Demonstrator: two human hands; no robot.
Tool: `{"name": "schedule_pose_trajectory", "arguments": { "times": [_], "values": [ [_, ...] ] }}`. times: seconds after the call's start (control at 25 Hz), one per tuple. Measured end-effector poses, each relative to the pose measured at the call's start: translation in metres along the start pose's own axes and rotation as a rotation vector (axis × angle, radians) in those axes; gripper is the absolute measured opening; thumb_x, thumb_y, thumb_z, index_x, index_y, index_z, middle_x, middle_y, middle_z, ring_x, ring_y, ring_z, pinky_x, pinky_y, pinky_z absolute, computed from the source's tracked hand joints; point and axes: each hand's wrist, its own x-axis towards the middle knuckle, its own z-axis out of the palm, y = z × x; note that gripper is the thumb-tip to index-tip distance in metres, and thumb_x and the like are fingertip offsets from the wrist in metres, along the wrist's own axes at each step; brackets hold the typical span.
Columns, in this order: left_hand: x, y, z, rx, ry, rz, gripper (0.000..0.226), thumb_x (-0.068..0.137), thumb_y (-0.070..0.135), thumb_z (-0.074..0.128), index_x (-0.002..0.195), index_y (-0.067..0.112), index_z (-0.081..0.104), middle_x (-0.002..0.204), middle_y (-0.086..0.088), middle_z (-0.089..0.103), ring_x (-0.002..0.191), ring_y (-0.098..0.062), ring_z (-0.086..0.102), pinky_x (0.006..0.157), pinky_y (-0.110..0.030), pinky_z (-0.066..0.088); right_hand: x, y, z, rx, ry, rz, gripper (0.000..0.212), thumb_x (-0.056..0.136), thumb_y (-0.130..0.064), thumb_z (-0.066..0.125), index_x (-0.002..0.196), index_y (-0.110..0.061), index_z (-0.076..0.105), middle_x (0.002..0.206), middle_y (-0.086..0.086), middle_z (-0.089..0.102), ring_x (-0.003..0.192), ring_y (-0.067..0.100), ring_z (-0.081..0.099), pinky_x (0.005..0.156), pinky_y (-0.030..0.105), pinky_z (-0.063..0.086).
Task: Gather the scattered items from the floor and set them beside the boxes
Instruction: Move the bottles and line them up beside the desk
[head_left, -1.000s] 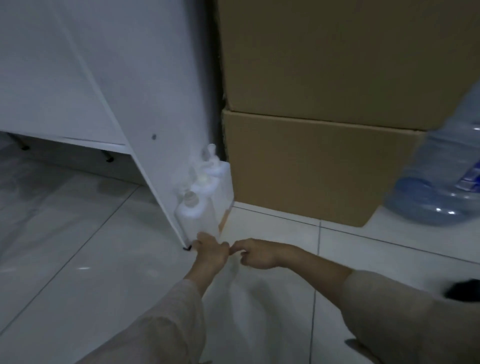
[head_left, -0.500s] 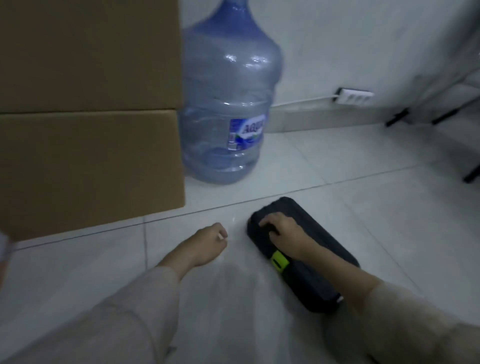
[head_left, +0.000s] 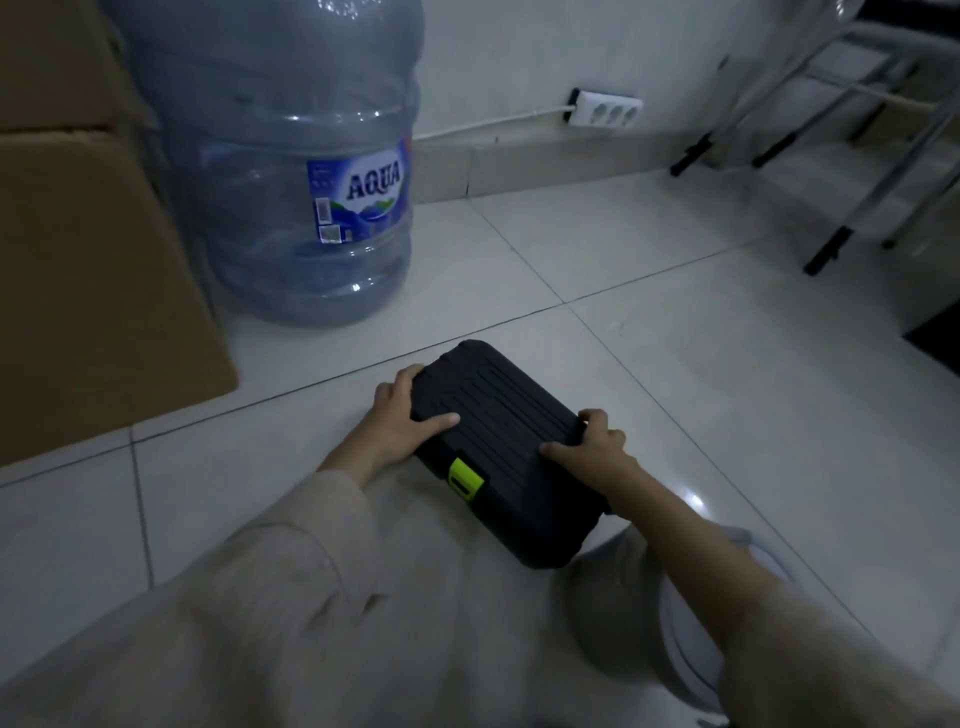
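A black ribbed plastic case (head_left: 506, 447) with a lime-green latch lies on the white tiled floor in front of me. My left hand (head_left: 402, 421) grips its left end, fingers over the far corner and thumb on the lid. My right hand (head_left: 592, 447) grips its right side, fingers curled over the far edge and thumb on top. Stacked brown cardboard boxes (head_left: 88, 270) stand at the left, a short way from the case.
A large blue water jug (head_left: 291, 171) stands next to the boxes, against the wall. A white power strip (head_left: 605, 110) lies by the baseboard. Metal furniture legs (head_left: 831, 244) stand at the right. A pale round object (head_left: 691, 618) sits under my right forearm.
My view swung right from the white bottles by the cabinet to the black case. My right hand reached it first; now both hands hold its ends.
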Motion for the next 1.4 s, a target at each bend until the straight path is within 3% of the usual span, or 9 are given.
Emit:
{"name": "schedule_pose_trajectory", "arguments": {
  "times": [0.2,0.36,0.6,0.72,0.88,1.0,1.12,1.24,1.4],
  "values": [
    [-0.011,-0.022,-0.011,-0.164,0.063,0.027,0.064,0.083,0.029,0.066,0.136,0.015,0.033,0.136,-0.012,0.036,0.129,-0.023,0.039,0.101,-0.026,0.032,0.003,-0.010,0.005,-0.068,0.003,-0.016,0.063,0.079,-0.045,0.061,0.130,-0.030,0.027,0.130,0.015,0.032,0.119,0.040,0.039,0.102,0.055,0.039],
    [-0.024,-0.052,-0.046,-0.161,0.084,-0.069,0.060,0.079,0.035,0.069,0.127,0.017,0.039,0.133,-0.008,0.040,0.126,-0.024,0.041,0.106,-0.039,0.037,-0.002,-0.043,0.025,-0.115,-0.050,-0.121,0.062,0.077,-0.042,0.063,0.129,-0.029,0.031,0.129,0.015,0.033,0.115,0.040,0.043,0.102,0.053,0.039],
    [-0.097,-0.113,-0.112,0.061,0.339,-0.211,0.062,0.079,0.047,0.063,0.124,0.015,0.034,0.130,-0.007,0.040,0.121,-0.025,0.041,0.100,-0.042,0.040,-0.037,-0.121,0.098,-0.277,-0.163,-0.407,0.061,0.080,-0.039,0.060,0.132,-0.027,0.031,0.129,0.013,0.036,0.120,0.040,0.038,0.099,0.043,0.033],
    [-0.144,-0.143,-0.131,0.336,0.393,-0.152,0.084,0.070,0.074,0.040,0.139,0.029,0.020,0.147,0.002,0.022,0.136,-0.021,0.023,0.111,-0.044,0.025,-0.065,-0.156,0.143,-0.311,-0.249,-0.641,0.067,0.077,-0.038,0.064,0.134,-0.029,0.031,0.133,0.012,0.036,0.124,0.035,0.034,0.104,0.041,0.029],
    [-0.192,-0.184,-0.151,0.628,0.394,-0.168,0.107,0.054,0.094,0.004,0.145,0.039,0.008,0.157,0.014,-0.001,0.145,-0.012,-0.009,0.113,-0.052,-0.008,-0.113,-0.179,0.196,-0.440,-0.544,-1.116,0.088,0.071,-0.045,0.072,0.141,-0.041,0.020,0.156,-0.003,0.001,0.144,0.027,-0.009,0.114,0.058,0.011],
    [-0.218,-0.210,-0.170,0.655,0.458,-0.283,0.122,0.040,0.099,0.000,0.146,0.040,0.003,0.158,0.012,-0.006,0.145,-0.016,-0.011,0.113,-0.053,-0.007,-0.140,-0.184,0.230,-0.754,-0.624,-1.313,0.108,0.069,-0.052,0.070,0.144,-0.042,-0.007,0.153,-0.012,-0.027,0.138,0.022,-0.033,0.107,0.068,0.001],
    [-0.220,-0.215,-0.176,0.602,0.466,-0.396,0.127,0.032,0.100,-0.002,0.145,0.043,-0.003,0.157,0.011,-0.013,0.145,-0.019,-0.013,0.114,-0.052,-0.005,-0.147,-0.205,0.248,-0.855,-0.530,-1.342,0.097,0.080,-0.044,0.063,0.142,-0.046,-0.012,0.153,-0.010,-0.028,0.138,0.030,-0.032,0.107,0.070,0.007],
    [-0.209,-0.210,-0.180,0.556,0.500,-0.501,0.121,0.041,0.099,0.014,0.146,0.040,-0.004,0.158,0.006,-0.014,0.145,-0.024,-0.013,0.114,-0.054,-0.003,-0.150,-0.225,0.254,-0.959,-0.462,-1.307,0.088,0.088,-0.032,0.056,0.140,-0.050,-0.013,0.154,-0.010,-0.026,0.140,0.034,-0.025,0.110,0.066,0.010],
    [-0.206,-0.215,-0.197,0.541,0.441,-0.521,0.101,0.066,0.077,0.047,0.146,0.040,-0.004,0.157,0.006,-0.017,0.145,-0.024,-0.015,0.115,-0.054,-0.002,-0.161,-0.228,0.266,-0.976,-0.405,-1.270,0.087,0.091,-0.022,0.053,0.140,-0.051,-0.013,0.155,-0.009,-0.024,0.141,0.035,-0.022,0.111,0.065,0.010]
  ]
}}
